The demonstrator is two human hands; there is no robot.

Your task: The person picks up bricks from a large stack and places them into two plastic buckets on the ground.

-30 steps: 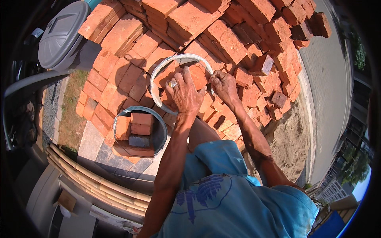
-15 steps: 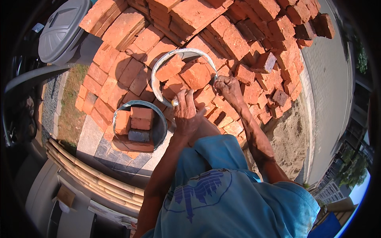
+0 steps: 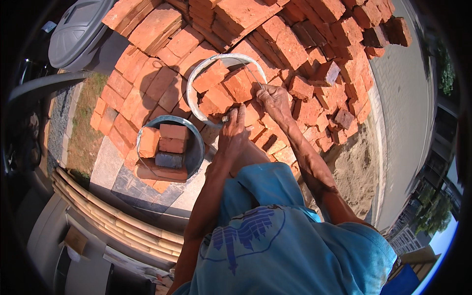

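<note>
A pale-rimmed bucket (image 3: 191, 94) filled with red bricks (image 3: 240, 83) stands on the brick stack in front of me. My right hand (image 3: 274, 102) is closed on its thin wire handle (image 3: 251, 73), which rises over the bucket's right side. At the near rim, my left hand (image 3: 233, 132) has its fingers curled over the edge, close to the bricks; its thumb sticks out to the right. To the left, a second, darker bucket (image 3: 198, 147) holds several bricks, one with a grey face, and its wire handle hangs down on the near left side.
Stacked bricks (image 3: 290, 44) rise at the far side, with loose ones on the right. Sand (image 3: 356, 167) borders a paved road (image 3: 408, 108). Bamboo poles (image 3: 115, 216) lie at the lower left, and a grey lidded bin (image 3: 78, 32) stands at the far left.
My right hand has shifted left and slightly up, lifting the wire handle over the bricks. My left hand has drawn in at the near rim, its fingers more curled.
</note>
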